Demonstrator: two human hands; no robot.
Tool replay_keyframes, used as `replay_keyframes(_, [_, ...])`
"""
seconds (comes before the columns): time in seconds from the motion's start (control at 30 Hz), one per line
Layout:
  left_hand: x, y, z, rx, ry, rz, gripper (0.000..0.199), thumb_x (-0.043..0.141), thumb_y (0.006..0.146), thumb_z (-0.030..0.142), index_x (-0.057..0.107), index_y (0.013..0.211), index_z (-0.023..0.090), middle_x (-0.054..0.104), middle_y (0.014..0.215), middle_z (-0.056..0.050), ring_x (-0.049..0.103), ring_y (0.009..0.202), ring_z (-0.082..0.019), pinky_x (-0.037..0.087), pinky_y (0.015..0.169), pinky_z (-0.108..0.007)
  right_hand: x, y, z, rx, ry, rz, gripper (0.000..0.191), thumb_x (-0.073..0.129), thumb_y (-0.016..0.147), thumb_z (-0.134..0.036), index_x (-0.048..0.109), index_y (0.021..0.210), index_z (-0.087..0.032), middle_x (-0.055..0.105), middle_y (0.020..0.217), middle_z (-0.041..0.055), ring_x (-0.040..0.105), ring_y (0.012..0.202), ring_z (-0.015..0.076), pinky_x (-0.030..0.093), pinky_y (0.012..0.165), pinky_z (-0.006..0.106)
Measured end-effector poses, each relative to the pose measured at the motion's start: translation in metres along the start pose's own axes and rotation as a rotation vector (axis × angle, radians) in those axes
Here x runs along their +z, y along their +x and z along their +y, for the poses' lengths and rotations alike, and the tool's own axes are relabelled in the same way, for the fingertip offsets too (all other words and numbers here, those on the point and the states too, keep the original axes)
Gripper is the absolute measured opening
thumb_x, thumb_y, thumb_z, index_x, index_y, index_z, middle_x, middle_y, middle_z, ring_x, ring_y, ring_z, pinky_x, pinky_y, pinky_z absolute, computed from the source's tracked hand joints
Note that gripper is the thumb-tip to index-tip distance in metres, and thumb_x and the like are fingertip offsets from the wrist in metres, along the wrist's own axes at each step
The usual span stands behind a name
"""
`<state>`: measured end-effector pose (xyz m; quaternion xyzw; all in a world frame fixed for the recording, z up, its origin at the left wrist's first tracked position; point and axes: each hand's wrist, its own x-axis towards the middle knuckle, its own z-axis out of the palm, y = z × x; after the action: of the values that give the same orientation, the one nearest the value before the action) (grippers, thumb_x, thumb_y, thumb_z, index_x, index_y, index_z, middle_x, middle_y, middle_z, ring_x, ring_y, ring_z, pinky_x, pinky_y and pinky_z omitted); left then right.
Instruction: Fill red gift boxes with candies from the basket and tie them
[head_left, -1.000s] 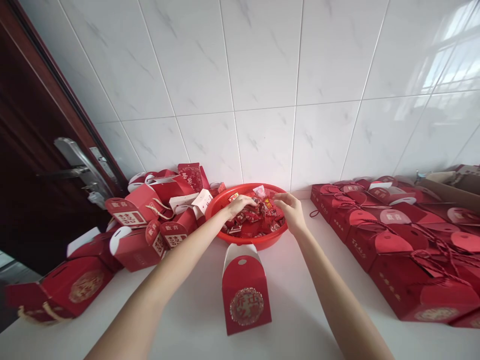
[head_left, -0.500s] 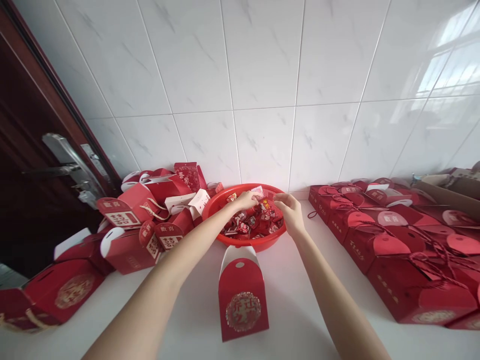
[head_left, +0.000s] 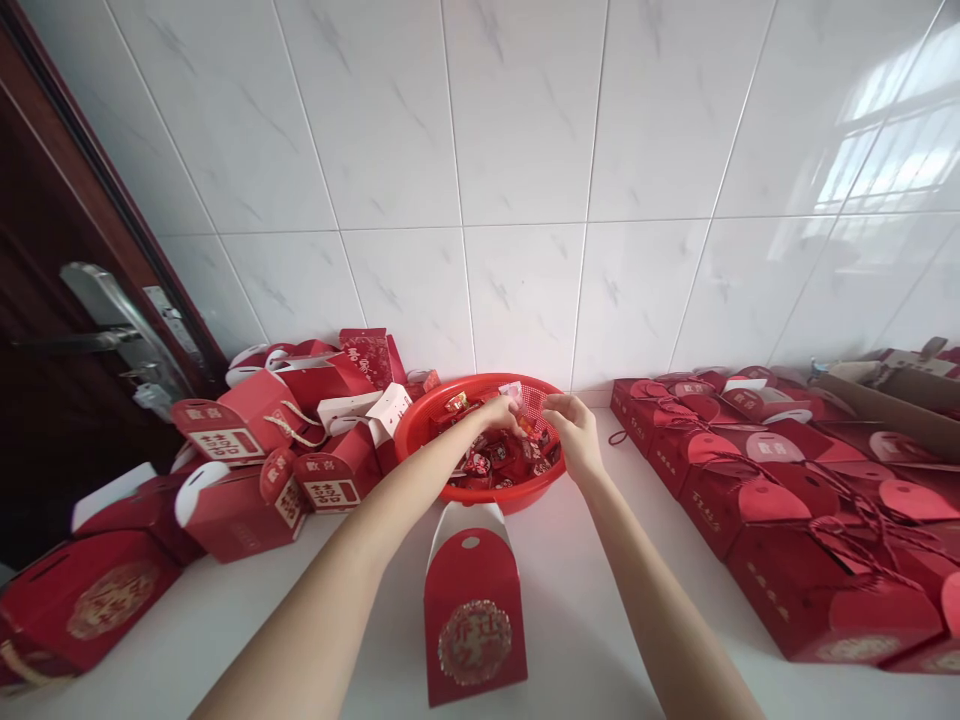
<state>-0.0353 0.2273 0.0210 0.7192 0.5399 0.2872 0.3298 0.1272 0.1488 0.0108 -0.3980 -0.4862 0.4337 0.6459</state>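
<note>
A red plastic basket (head_left: 480, 495) holds many small wrapped candies (head_left: 499, 458) and stands against the tiled wall. My left hand (head_left: 501, 412) reaches over the candies, its fingers bent down among them; what its fingertips hold, if anything, is too small to name. Over the basket's right rim is my right hand (head_left: 571, 425), its fingers pinched together around something I cannot make out. A pink wrapper (head_left: 511, 390) shows just behind my left hand. In front of the basket stands a red gift box (head_left: 474, 610) with its top open and a round gold emblem facing me.
Several red boxes (head_left: 247, 505) crowd the left side, some with rope handles. Tied red boxes (head_left: 757, 480) stand in rows at the right, with a brown carton (head_left: 885, 405) behind them. A dark door (head_left: 60, 300) with a metal handle is at far left.
My left hand has moved slightly down and right among the candies. My right hand stays pinched near the basket's right rim. The whole view has shifted a little.
</note>
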Motion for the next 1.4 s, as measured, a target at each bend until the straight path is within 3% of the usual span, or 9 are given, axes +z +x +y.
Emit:
replay_keyframes(0.17, [-0.019, -0.007, 0.003, -0.063, -0.062, -0.087, 0.018, 0.086, 0.068, 0.022, 0.072, 0.076, 0.013, 0.073, 0.077, -0.001, 0.068, 0.085, -0.026, 0.055, 0.085, -0.038, -0.001, 0.002, 0.003, 0.026, -0.002, 0.011, 0.031, 0.069, 0.064, -0.03, 0.065, 0.093, -0.019, 0.074, 0.108, 0.0114, 0.066, 0.111, 0.0288, 0.053, 0.096, 0.043])
replay_keyframes(0.37, [-0.038, -0.026, 0.021, 0.095, -0.258, -0.094, 0.023, 0.079, 0.071, 0.027, 0.074, 0.09, 0.014, 0.076, 0.092, -0.007, 0.071, 0.089, -0.019, 0.054, 0.092, -0.037, -0.002, 0.0, -0.002, 0.07, -0.01, -0.085, 0.057, 0.079, 0.065, -0.035, 0.063, 0.118, -0.023, 0.064, 0.134, 0.0122, 0.054, 0.133, 0.0319, 0.048, 0.106, 0.047])
replay_keyframes(0.57, [-0.033, -0.04, 0.033, 0.187, -0.226, -0.132, 0.024, 0.078, 0.071, 0.027, 0.075, 0.093, 0.015, 0.075, 0.093, -0.006, 0.069, 0.09, -0.02, 0.054, 0.091, -0.038, 0.0, -0.003, -0.007, 0.115, -0.08, -0.211, 0.065, 0.077, 0.062, -0.027, 0.058, 0.124, -0.023, 0.061, 0.138, 0.0141, 0.049, 0.138, 0.0336, 0.046, 0.108, 0.049])
replay_keyframes(0.77, [-0.024, -0.067, 0.025, 0.211, 0.376, -0.451, 0.053, 0.081, 0.056, 0.016, 0.076, 0.108, 0.022, 0.073, 0.112, -0.007, 0.067, 0.102, -0.03, 0.052, 0.084, -0.034, 0.001, -0.002, -0.004, 0.065, -0.125, -0.166, 0.045, 0.069, 0.068, -0.026, 0.061, 0.112, -0.024, 0.065, 0.13, 0.0118, 0.055, 0.131, 0.0312, 0.046, 0.108, 0.05])
replay_keyframes(0.9, [-0.014, -0.08, 0.014, 0.15, 0.619, -0.488, 0.064, 0.077, 0.059, 0.016, 0.071, 0.121, 0.027, 0.072, 0.116, -0.009, 0.067, 0.1, -0.031, 0.05, 0.076, -0.032, 0.002, -0.002, -0.001, 0.028, -0.144, -0.183, 0.043, 0.068, 0.068, -0.025, 0.062, 0.11, -0.024, 0.066, 0.128, 0.0109, 0.054, 0.132, 0.0307, 0.047, 0.107, 0.049])
replay_keyframes(1.03, [-0.015, -0.077, 0.012, 0.169, 0.378, -0.387, 0.045, 0.079, 0.064, 0.027, 0.074, 0.109, 0.023, 0.074, 0.101, -0.006, 0.067, 0.094, -0.028, 0.048, 0.079, -0.032, 0.001, -0.003, 0.0, 0.02, -0.166, -0.211, 0.048, 0.065, 0.068, -0.021, 0.064, 0.115, -0.025, 0.065, 0.13, 0.0099, 0.052, 0.134, 0.0312, 0.046, 0.108, 0.05])
replay_keyframes(1.17, [-0.026, -0.07, 0.014, 0.037, -0.277, -0.281, 0.045, 0.078, 0.068, 0.038, 0.071, 0.108, 0.02, 0.072, 0.087, -0.003, 0.065, 0.082, -0.021, 0.048, 0.076, -0.031, -0.003, -0.004, -0.005, -0.041, -0.139, -0.333, 0.058, 0.064, 0.064, -0.015, 0.067, 0.12, -0.029, 0.064, 0.136, 0.0058, 0.051, 0.135, 0.031, 0.046, 0.109, 0.049])
replay_keyframes(1.27, [-0.03, -0.068, 0.018, -0.027, -0.576, -0.323, 0.043, 0.062, 0.08, 0.05, 0.069, 0.106, 0.017, 0.073, 0.084, -0.005, 0.063, 0.069, -0.018, 0.049, 0.069, -0.031, -0.004, -0.007, -0.012, -0.047, -0.102, -0.47, 0.053, 0.073, 0.067, -0.022, 0.069, 0.12, -0.029, 0.067, 0.131, 0.0039, 0.059, 0.124, 0.0291, 0.051, 0.102, 0.044])
replay_keyframes(1.4, [-0.029, -0.07, 0.028, -0.121, -0.628, -0.437, 0.054, 0.057, 0.081, 0.064, 0.071, 0.101, 0.015, 0.074, 0.082, -0.008, 0.063, 0.064, -0.019, 0.05, 0.067, -0.033, -0.003, -0.01, -0.016, -0.007, -0.025, -0.559, 0.033, 0.078, 0.072, -0.04, 0.07, 0.099, -0.024, 0.073, 0.1, 0.0035, 0.068, 0.097, 0.0246, 0.057, 0.089, 0.041])
